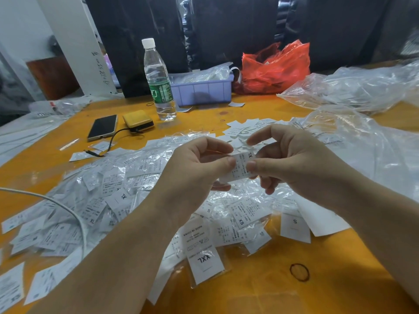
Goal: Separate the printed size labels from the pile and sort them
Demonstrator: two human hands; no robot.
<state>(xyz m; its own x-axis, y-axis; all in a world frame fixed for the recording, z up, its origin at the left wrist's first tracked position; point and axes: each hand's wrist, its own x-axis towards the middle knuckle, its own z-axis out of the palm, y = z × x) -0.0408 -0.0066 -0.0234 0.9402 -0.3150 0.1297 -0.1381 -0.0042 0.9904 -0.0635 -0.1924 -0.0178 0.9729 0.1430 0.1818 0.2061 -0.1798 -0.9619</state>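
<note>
At frame centre, left hand [197, 168] and right hand [292, 164] both pinch a white printed XL label [241, 165], grip narrow; next, probably peeling its sleeve.

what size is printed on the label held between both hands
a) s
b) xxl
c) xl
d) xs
c: the label pinched between the left hand and the right hand reads XL at its upper end, while the XXL label lies on the table nearer the camera.
</note>
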